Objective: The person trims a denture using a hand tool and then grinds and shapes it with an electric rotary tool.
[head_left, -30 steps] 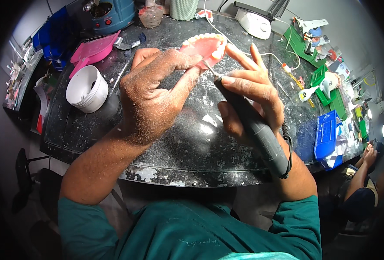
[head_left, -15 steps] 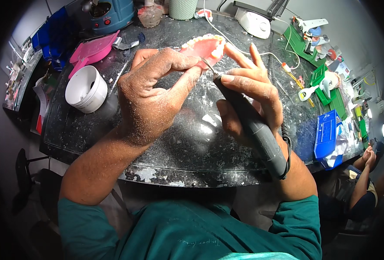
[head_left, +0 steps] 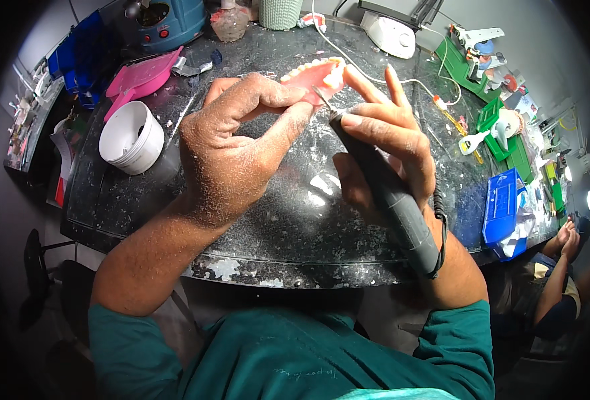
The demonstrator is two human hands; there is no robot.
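Observation:
My left hand (head_left: 225, 150), dusted with pale powder, pinches a pink denture (head_left: 308, 80) with cream teeth between thumb and index finger at its lower-left part. In my right hand (head_left: 392, 137) is a dark rotary handpiece (head_left: 398, 217), held pen-like with its coiled cord hanging by the wrist. Its thin metal bit (head_left: 325, 100) points at the inner pink surface of the denture and appears to touch it. My outer right fingers lie at the denture's right side. Both hands are raised over a black worktop (head_left: 295, 253) speckled with white dust.
A white tub (head_left: 132, 140) and pink dustpan (head_left: 132, 80) are left. At the back are a blue machine (head_left: 165, 27), green basket (head_left: 280, 13) and white control box (head_left: 388, 37). Right are green trays (head_left: 455, 67), a blue bin (head_left: 498, 210) and another person's hands (head_left: 565, 237).
The denture has dipped and tilted slightly, and my left hand has shifted a little to the left. The handpiece and its bit have moved only slightly.

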